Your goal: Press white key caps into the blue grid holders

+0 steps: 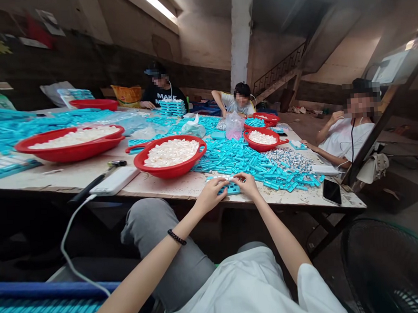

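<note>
At the table's front edge lies a light-blue plastic frame (233,189) with small white pieces along its far side. My left hand (213,193) grips its left part, thumb at the near side and fingers curled over the top. My right hand (247,185) is closed at the right end, fingertips bent down onto the white pieces. Whatever sits between those fingertips is too small to make out. Just beyond my hands spreads a heap of blue plastic parts (236,157). To the left, a red basket (170,170) holds many small white pieces (173,152).
A white power bank (115,180) with a cable lies at the front left; a phone (331,192) is at the right corner. More red baskets (69,153) and small blue-white parts (290,160) cover the table (182,189). Several co-workers sit around it. A fan (392,267) stands right.
</note>
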A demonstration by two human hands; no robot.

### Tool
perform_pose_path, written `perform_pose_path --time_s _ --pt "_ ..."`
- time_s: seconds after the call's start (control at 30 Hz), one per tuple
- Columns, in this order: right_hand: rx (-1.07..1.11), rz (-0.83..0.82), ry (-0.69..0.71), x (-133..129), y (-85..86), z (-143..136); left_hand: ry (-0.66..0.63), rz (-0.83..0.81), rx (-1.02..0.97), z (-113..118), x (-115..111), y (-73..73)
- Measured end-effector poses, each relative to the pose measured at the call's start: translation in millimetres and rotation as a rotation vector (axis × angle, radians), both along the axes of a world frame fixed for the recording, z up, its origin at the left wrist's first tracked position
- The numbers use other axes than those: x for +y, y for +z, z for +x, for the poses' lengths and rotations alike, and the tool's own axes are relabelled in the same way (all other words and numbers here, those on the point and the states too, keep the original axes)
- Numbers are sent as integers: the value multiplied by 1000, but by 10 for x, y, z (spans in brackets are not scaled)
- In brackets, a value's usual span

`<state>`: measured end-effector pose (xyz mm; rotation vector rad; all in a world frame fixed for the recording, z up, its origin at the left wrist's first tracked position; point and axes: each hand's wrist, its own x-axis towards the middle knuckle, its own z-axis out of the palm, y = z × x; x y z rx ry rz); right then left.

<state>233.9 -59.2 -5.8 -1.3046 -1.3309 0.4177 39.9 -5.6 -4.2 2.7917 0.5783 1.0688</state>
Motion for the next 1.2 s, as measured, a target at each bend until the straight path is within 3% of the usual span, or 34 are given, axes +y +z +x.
perform_pose_path --time_s 0.33,0.7,1.2 --pt "34 0 -2 15 1 1 -23 -85 -16 29 17 75" --pt "67 -5 -139 42 71 5 -75 -5 73 259 413 140" --pt "128 35 -113 52 14 44 -14 -107 14 215 204 116"
